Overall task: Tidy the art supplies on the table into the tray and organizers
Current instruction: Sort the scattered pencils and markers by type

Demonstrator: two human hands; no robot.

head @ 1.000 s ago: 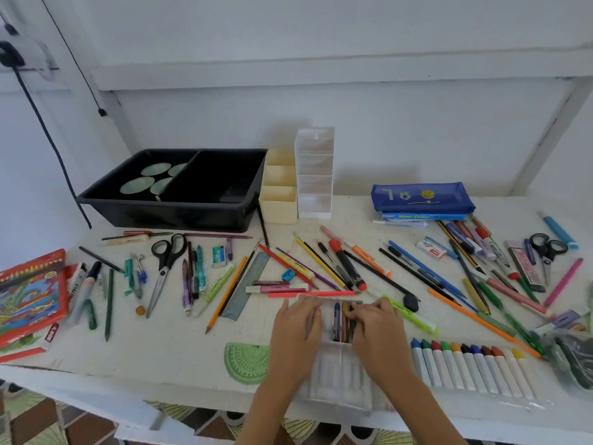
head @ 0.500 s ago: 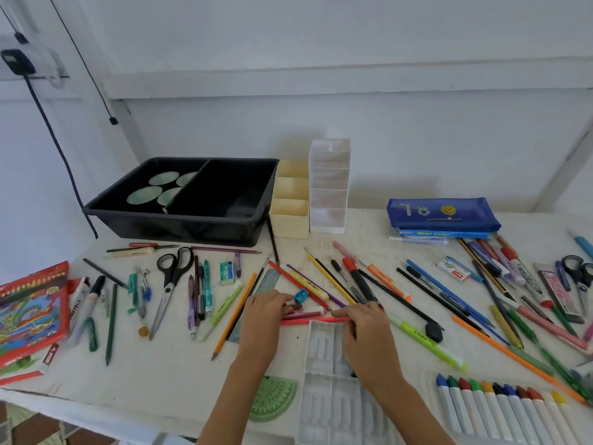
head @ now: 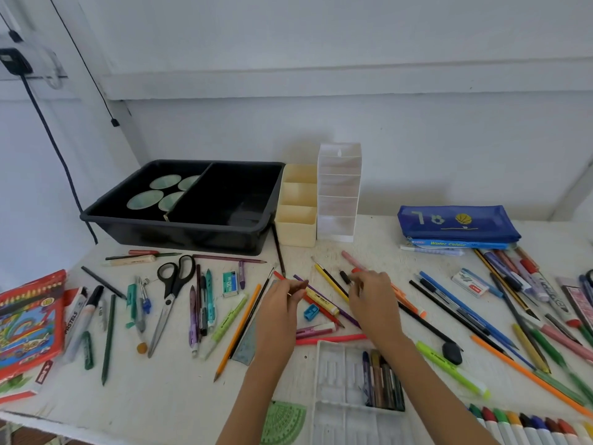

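Hands have left the white plastic crayon tray (head: 333, 374) for the pencils (head: 330, 282). The left hand (head: 282, 303) pinches a thin brown-tipped pencil (head: 303, 283) in its fingers; the right hand (head: 372, 300) curls over a black-capped orange marker (head: 345, 277), grip unclear. Light, stiff, rolly: grab mid-shaft. The black divided tray (head: 179, 220) sits behind.

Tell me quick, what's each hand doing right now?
Left hand: pinching a thin pencil.
Right hand: fingers over a black marker; grip cannot be told.
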